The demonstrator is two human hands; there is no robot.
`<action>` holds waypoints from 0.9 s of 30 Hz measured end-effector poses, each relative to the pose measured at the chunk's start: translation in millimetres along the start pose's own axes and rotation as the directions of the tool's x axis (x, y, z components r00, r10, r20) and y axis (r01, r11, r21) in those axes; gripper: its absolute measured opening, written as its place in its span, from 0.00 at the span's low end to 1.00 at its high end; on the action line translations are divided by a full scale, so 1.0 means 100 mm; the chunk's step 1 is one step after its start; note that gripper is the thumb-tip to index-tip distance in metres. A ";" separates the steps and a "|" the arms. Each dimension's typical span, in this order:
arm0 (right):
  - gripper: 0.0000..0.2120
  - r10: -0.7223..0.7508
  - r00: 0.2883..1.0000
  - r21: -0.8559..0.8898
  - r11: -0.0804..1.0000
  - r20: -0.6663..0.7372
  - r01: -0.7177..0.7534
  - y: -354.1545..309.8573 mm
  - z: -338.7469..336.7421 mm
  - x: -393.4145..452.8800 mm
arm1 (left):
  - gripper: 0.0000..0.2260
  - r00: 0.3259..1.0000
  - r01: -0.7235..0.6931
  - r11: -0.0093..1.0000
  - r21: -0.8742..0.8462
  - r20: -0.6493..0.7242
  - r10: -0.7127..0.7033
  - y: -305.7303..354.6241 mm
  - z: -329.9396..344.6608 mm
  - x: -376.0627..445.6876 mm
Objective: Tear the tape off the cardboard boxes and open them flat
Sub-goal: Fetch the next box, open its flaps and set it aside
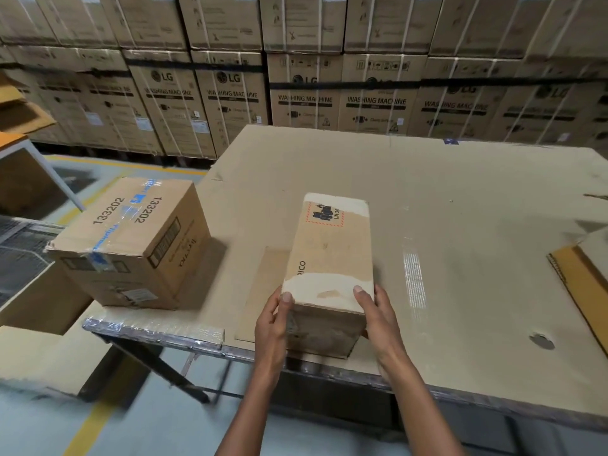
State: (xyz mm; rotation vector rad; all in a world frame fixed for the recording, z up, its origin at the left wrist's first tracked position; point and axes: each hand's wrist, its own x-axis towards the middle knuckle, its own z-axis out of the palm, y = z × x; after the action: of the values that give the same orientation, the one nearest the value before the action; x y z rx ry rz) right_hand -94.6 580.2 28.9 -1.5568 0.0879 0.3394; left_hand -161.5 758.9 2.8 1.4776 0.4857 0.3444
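Cardboard covers a table [460, 209]. Both hands, left hand [274, 319] and right hand [378, 311], grip a small box [329, 255] by its near end, thumbs curled on top. Nearby sits a blue-taped box [131, 241].

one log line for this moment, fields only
step: grip | left hand + right hand: hold small box near end | big box: taped, untouched

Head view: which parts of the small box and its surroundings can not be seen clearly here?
- Small box: its underside and far end, hidden by the box itself.
- Left hand and right hand: both palms, hidden.
- Big box: side print is motion-blurred.
- Cardboard sheet: cut by the right edge.
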 end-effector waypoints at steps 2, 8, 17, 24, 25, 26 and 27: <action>0.33 -0.004 1.000 0.013 1.000 -0.003 0.004 0.00 -0.11 0.01 | 0.36 1.000 -0.030 0.999 0.031 0.005 0.030 0.00 0.03 0.00; 0.17 0.102 0.990 0.279 0.958 -0.101 -0.070 0.10 -0.63 0.09 | 0.27 0.976 -0.181 0.970 0.163 0.154 0.156 0.09 0.25 -0.03; 0.13 0.246 0.881 0.250 0.956 -0.405 -0.152 0.53 -1.37 0.27 | 0.20 0.907 -0.381 0.728 0.570 0.384 0.174 -0.07 0.64 0.12; 0.32 0.357 0.873 0.303 0.917 -0.331 -0.260 0.77 -1.63 0.32 | 0.21 0.874 -0.465 0.607 0.644 0.444 0.199 -0.07 1.04 0.00; 0.34 0.349 0.880 0.322 0.914 -0.323 -0.244 0.73 -1.65 0.30 | 0.22 0.872 -0.465 0.597 0.654 0.455 0.181 -0.08 1.09 -0.01; 0.33 0.322 0.888 0.336 0.918 -0.328 -0.209 0.64 -1.64 0.25 | 0.22 0.870 -0.466 0.585 0.664 0.465 0.165 -0.09 1.13 -0.02; 0.30 0.279 0.893 0.337 0.928 -0.354 -0.156 0.55 -1.64 0.20 | 0.23 0.870 -0.463 0.575 0.675 0.469 0.151 -0.11 1.16 -0.02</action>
State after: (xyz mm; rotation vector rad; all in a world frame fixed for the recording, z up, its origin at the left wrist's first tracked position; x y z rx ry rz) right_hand -64.8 420.5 -32.6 -1.2917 0.6137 0.1711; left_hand -105.3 657.4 -4.9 2.4511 0.0254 0.1128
